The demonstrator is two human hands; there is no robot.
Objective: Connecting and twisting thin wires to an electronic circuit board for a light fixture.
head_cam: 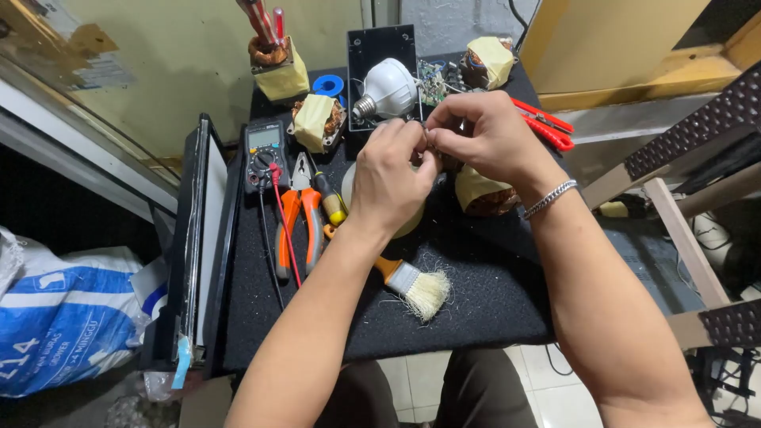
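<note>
Over the black mat (476, 301), left hand (388, 178) and right hand (483, 135) pinch together on something small, perhaps wire, hidden between fingertips.

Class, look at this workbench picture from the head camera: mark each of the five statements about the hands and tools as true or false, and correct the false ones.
1. The left hand and right hand meet over the black felt-covered table. True.
2. The orange-handled pliers lie to the right of both hands. False: they lie to the left.
3. A silver chain bracelet sits on the right wrist. True.
4. The white light bulb is held in the left hand. False: it lies beyond the hands, untouched.
5. The flat paintbrush with pale bristles lies on the table below the left forearm. True.
</note>
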